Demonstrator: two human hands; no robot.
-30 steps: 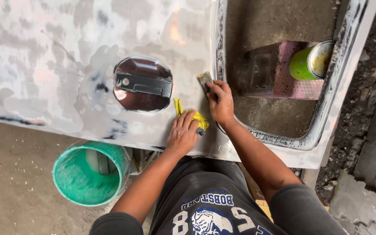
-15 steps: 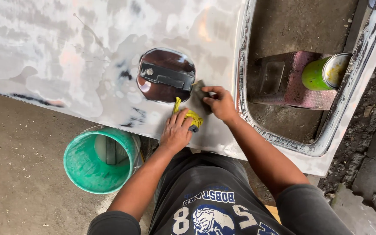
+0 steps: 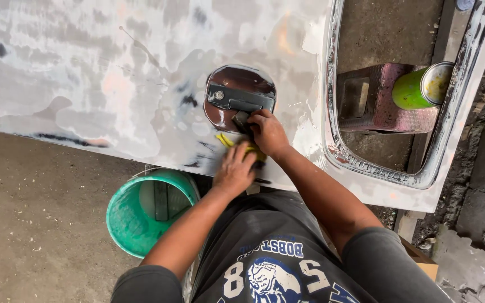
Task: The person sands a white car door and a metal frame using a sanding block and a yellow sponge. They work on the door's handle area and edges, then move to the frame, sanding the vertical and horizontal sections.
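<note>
A sanded grey-white car door panel (image 3: pixel 113 84) lies flat in front of me, with a dark round handle recess (image 3: pixel 237 98) near its middle. My right hand (image 3: pixel 268 132) grips a small dark sanding pad (image 3: pixel 241 119) pressed at the lower edge of that recess. Just below it, my left hand (image 3: pixel 234 168) rests palm-down on a yellow cloth (image 3: pixel 225 140) lying on the panel. Most of the cloth is hidden under the fingers.
A green bucket (image 3: pixel 150 210) stands on the concrete floor under the panel's near edge. Through the door's window opening (image 3: pixel 377 151) I see a purple-stained stool (image 3: pixel 377 98) with a green can (image 3: pixel 422 87) lying on it. Stone blocks line the right side.
Both hands have shifted left along the panel, from near the window frame to the handle recess. The right hand's pad now touches the recess edge.
</note>
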